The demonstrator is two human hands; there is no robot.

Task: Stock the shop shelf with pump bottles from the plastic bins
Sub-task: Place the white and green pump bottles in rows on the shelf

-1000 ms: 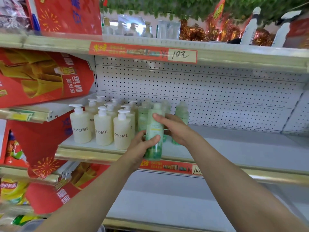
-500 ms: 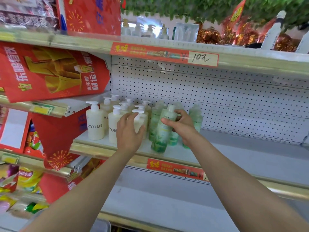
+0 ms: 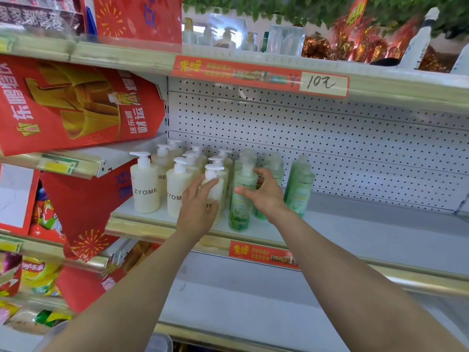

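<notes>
Several cream pump bottles (image 3: 145, 189) marked ZYOME stand in rows at the left end of the middle shelf (image 3: 355, 232). Several green bottles stand to their right. My left hand (image 3: 196, 209) wraps around the front cream bottle (image 3: 214, 184) in the right row. My right hand (image 3: 264, 194) grips the front green bottle (image 3: 241, 201), which stands upright near the shelf's front edge. Another green bottle (image 3: 300, 186) stands further right, apart from my hands.
Perforated white back panel (image 3: 330, 148) behind the bottles. The top shelf (image 3: 253, 69) carries a red price strip and more bottles. Red promo boxes (image 3: 76, 105) and snack bags (image 3: 33, 275) fill the shelving on the left. A lower shelf (image 3: 253, 301) lies below.
The green bottle went from being held in both hands to standing on the shelf. My left hand let go of it and moved onto the front cream bottle.
</notes>
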